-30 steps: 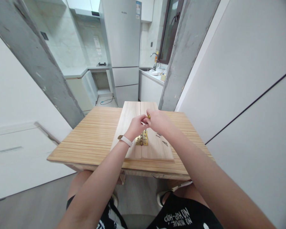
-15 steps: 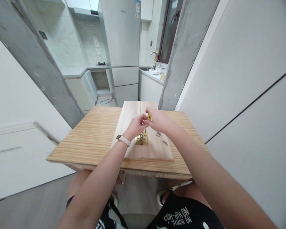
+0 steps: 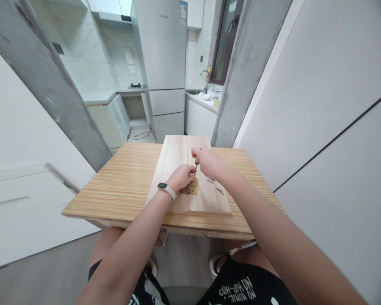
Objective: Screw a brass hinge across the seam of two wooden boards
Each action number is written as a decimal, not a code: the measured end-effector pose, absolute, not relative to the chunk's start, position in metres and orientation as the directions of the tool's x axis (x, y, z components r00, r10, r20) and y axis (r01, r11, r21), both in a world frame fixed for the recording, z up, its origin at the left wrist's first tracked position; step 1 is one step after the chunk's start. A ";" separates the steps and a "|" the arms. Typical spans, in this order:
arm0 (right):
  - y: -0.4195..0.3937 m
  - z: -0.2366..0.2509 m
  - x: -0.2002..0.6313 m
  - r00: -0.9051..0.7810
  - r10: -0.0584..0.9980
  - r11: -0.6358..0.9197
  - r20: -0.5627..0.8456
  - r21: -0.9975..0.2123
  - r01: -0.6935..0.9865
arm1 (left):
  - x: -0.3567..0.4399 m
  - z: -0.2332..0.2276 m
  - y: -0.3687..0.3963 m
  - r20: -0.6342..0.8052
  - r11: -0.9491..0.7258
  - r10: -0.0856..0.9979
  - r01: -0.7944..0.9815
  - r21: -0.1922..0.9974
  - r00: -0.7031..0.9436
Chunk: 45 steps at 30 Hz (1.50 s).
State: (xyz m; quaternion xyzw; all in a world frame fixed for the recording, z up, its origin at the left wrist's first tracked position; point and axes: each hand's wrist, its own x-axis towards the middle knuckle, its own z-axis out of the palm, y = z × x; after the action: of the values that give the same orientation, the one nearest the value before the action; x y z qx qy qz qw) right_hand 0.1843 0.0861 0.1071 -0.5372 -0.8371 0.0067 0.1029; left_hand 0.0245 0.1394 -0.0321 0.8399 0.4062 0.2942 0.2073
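Observation:
My right hand (image 3: 208, 161) grips the yellow handle of a screwdriver (image 3: 196, 167), whose shaft points down at a brass hinge (image 3: 193, 185). My left hand (image 3: 183, 176), with a watch on the wrist, has its fingertips pinched together around the screwdriver's tip, just above the hinge. What those fingertips hold, if anything, is too small to make out. The hinge lies across the seam between two pale wooden boards (image 3: 173, 154), and my left hand covers part of it. Several loose screws (image 3: 219, 191) lie on the right board.
Beneath the boards is a striped wooden table (image 3: 114, 186). Beyond it stand a grey fridge (image 3: 167, 55) and a counter with a sink and faucet (image 3: 205, 76). White panels rise on both sides. My legs are under the table's front edge.
My right hand has tipped the screwdriver more upright, showing its shaft. My left hand has moved slightly down and closer to the hinge, covering more of it.

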 end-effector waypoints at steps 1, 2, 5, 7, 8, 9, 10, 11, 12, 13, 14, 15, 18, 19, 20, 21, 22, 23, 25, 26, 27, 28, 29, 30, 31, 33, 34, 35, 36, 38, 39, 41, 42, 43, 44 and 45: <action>0.085 0.107 0.185 -0.411 0.898 0.432 0.160 -0.135 0.892 | 0.026 -0.034 0.140 0.334 -0.595 0.798 0.566 0.571 0.502; 0.085 0.107 0.185 -0.423 0.892 0.445 0.156 -0.143 0.884 | 0.028 -0.035 0.141 0.341 -0.602 0.794 0.572 0.558 0.503; 0.083 0.107 0.186 -0.471 0.868 0.491 0.154 -0.135 0.861 | 0.030 -0.036 0.141 0.356 -0.609 0.792 0.594 0.526 0.496; 0.083 0.107 0.188 -0.499 0.854 0.517 0.150 -0.134 0.845 | 0.030 -0.035 0.140 0.354 -0.610 0.792 0.611 0.505 0.498; 0.082 0.108 0.189 -0.507 0.849 0.526 0.150 -0.143 0.839 | 0.030 -0.033 0.139 0.349 -0.609 0.793 0.618 0.498 0.500; 0.082 0.111 0.191 -0.511 0.846 0.532 0.153 -0.158 0.832 | 0.030 -0.032 0.138 0.342 -0.605 0.796 0.623 0.496 0.500; 0.080 0.114 0.193 -0.512 0.843 0.536 0.164 -0.179 0.825 | 0.030 -0.030 0.137 0.335 -0.597 0.801 0.624 0.503 0.496; 0.078 0.118 0.196 -0.507 0.842 0.537 0.183 -0.203 0.819 | 0.030 -0.028 0.136 0.332 -0.587 0.808 0.620 0.520 0.486; 0.075 0.123 0.200 -0.498 0.841 0.538 0.211 -0.230 0.811 | 0.031 -0.026 0.135 0.333 -0.574 0.817 0.610 0.546 0.471; 0.071 0.129 0.204 -0.481 0.842 0.534 0.244 -0.256 0.806 | 0.033 -0.024 0.134 0.335 -0.559 0.827 0.593 0.580 0.452; 0.066 0.134 0.208 -0.456 0.845 0.526 0.280 -0.278 0.804 | 0.035 -0.023 0.133 0.335 -0.539 0.839 0.571 0.619 0.429; 0.060 0.139 0.214 -0.422 0.849 0.513 0.318 -0.302 0.804 | 0.037 -0.021 0.134 0.331 -0.516 0.852 0.545 0.661 0.406; 0.042 0.142 0.234 -0.310 0.865 0.466 0.395 -0.398 0.790 | 0.049 -0.021 0.136 0.281 -0.447 0.878 0.454 0.771 0.387; 0.037 0.139 0.242 -0.256 0.871 0.442 0.419 -0.442 0.781 | 0.053 -0.021 0.138 0.263 -0.432 0.878 0.425 0.795 0.401; 0.031 0.133 0.250 -0.209 0.871 0.428 0.445 -0.477 0.767 | 0.057 -0.022 0.139 0.251 -0.425 0.873 0.400 0.812 0.418; 0.026 0.126 0.258 -0.166 0.869 0.416 0.467 -0.506 0.756 | 0.062 -0.024 0.140 0.243 -0.424 0.865 0.379 0.823 0.440; 0.021 0.117 0.267 -0.129 0.862 0.411 0.489 -0.528 0.743 | 0.066 -0.025 0.141 0.240 -0.428 0.855 0.366 0.826 0.460; 0.016 0.108 0.275 -0.077 0.856 0.398 0.512 -0.556 0.730 | 0.070 -0.027 0.142 0.241 -0.438 0.846 0.362 0.823 0.476; 0.006 0.090 0.291 0.039 0.850 0.346 0.525 -0.613 0.711 | 0.077 -0.030 0.143 0.249 -0.462 0.835 0.377 0.803 0.491; 0.001 0.082 0.299 0.083 0.851 0.318 0.518 -0.634 0.705 | 0.080 -0.032 0.143 0.250 -0.468 0.834 0.391 0.792 0.492; -0.004 0.075 0.305 0.121 0.854 0.290 0.506 -0.655 0.698 | 0.082 -0.034 0.142 0.248 -0.470 0.837 0.408 0.783 0.488; -0.010 0.069 0.312 0.153 0.858 0.261 0.491 -0.673 0.692 | 0.084 -0.035 0.142 0.242 -0.467 0.841 0.425 0.776 0.484; -0.014 0.064 0.317 0.177 0.864 0.236 0.471 -0.689 0.685 | 0.086 -0.036 0.142 0.232 -0.463 0.845 0.441 0.769 0.483; -0.019 0.060 0.322 0.202 0.866 0.213 0.457 -0.703 0.679 | 0.087 -0.036 0.141 0.223 -0.463 0.846 0.458 0.759 0.485; -0.022 0.057 0.326 0.221 0.868 0.196 0.445 -0.715 0.672 | 0.087 -0.037 0.141 0.217 -0.468 0.844 0.477 0.744 0.490; -0.027 0.051 0.331 0.244 0.869 0.177 0.429 -0.732 0.658 | 0.088 -0.036 0.141 0.223 -0.492 0.839 0.518 0.699 0.496; -0.028 0.048 0.332 0.249 0.871 0.173 0.424 -0.738 0.652 | 0.088 -0.036 0.141 0.232 -0.507 0.836 0.539 0.673 0.496; -0.029 0.046 0.333 0.249 0.874 0.171 0.418 -0.743 0.647 | 0.088 -0.035 0.141 0.240 -0.520 0.833 0.558 0.647 0.499; -0.030 0.043 0.333 0.249 0.876 0.170 0.413 -0.748 0.641 | 0.088 -0.035 0.141 0.244 -0.532 0.829 0.574 0.622 0.503; -0.029 0.037 0.332 0.253 0.879 0.169 0.403 -0.761 0.626 | 0.089 -0.034 0.141 0.245 -0.551 0.821 0.602 0.578 0.516; -0.029 0.034 0.332 0.257 0.880 0.170 0.400 -0.770 0.615 | 0.090 -0.033 0.141 0.240 -0.556 0.818 0.613 0.560 0.523; -0.029 0.028 0.331 0.263 0.882 0.173 0.391 -0.787 0.592 | 0.091 -0.031 0.139 0.227 -0.556 0.820 0.635 0.537 0.526; -0.028 0.026 0.331 0.265 0.883 0.174 0.387 -0.795 0.581 | 0.091 -0.030 0.139 0.222 -0.552 0.823 0.643 0.530 0.523; -0.028 0.024 0.330 0.264 0.887 0.173 0.380 -0.802 0.572 | 0.091 -0.029 0.138 0.218 -0.549 0.825 0.649 0.527 0.521; -0.028 0.023 0.330 0.262 0.891 0.171 0.372 -0.808 0.564 | 0.091 -0.028 0.137 0.217 -0.546 0.828 0.652 0.527 0.518; -0.028 0.022 0.329 0.262 0.894 0.169 0.364 -0.814 0.556 | 0.090 -0.027 0.136 0.219 -0.542 0.830 0.651 0.531 0.513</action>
State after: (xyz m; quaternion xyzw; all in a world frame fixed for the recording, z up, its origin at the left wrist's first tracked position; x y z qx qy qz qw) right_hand 0.3292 -0.0284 0.0219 -0.6217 -0.5829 0.1707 0.4946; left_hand 0.0899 0.1364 -0.0269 0.8475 0.4370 0.2297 0.1950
